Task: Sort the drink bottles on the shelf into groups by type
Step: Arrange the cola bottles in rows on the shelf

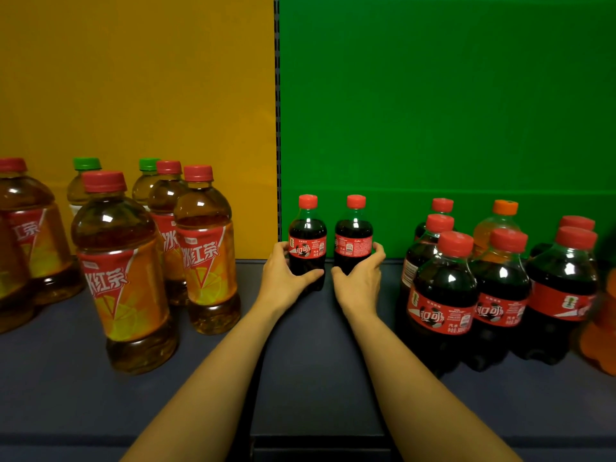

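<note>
Two small cola bottles with red caps stand upright side by side at the back of the shelf, in front of the green panel. My left hand grips the left cola bottle low on its body. My right hand grips the right cola bottle the same way. A group of several cola bottles stands at the right. Several iced red tea bottles with red caps stand at the left.
Two green-capped tea bottles stand behind the red tea group, against the yellow panel. An orange-capped orange soda bottle stands behind the cola group, and another orange bottle shows at the right edge. The dark blue shelf runs between the groups.
</note>
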### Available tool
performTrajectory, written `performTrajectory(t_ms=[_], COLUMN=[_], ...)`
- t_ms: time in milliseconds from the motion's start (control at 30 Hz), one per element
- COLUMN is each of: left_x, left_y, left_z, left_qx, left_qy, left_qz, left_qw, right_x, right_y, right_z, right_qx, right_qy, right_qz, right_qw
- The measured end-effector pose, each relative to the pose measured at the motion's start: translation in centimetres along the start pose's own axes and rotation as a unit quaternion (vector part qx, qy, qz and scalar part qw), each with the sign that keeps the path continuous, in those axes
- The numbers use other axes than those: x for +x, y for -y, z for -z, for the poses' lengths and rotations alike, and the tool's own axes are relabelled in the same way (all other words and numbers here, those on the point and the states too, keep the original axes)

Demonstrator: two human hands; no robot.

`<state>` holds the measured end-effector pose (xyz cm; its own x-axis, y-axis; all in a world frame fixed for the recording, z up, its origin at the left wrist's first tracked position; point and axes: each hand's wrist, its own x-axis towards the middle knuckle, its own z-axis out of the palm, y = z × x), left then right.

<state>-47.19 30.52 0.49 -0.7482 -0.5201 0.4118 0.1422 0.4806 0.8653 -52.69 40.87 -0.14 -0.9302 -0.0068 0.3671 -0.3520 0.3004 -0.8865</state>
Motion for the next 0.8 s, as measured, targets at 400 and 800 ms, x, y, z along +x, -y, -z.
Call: performTrajectory(t_ms=[400,800], left_x=[-0.32,-0.23], left_y=[-0.35,-0.11], left_z=[0.2,0.06], left_qx=[0.011,-0.001], left_qy=[0.001,0.005], left_qz=[-0.001,0.001], left_qw=[1.0,1.0], right_x=[-0.19,-0.75], right_y=[0.24,0.31], right_z=[0.17,0.39], right_qx=[-0.004,-0.029], right_qy=[-0.003,0.019], right_qz=[-0.007,0.0], right_qw=[1.0,0.999])
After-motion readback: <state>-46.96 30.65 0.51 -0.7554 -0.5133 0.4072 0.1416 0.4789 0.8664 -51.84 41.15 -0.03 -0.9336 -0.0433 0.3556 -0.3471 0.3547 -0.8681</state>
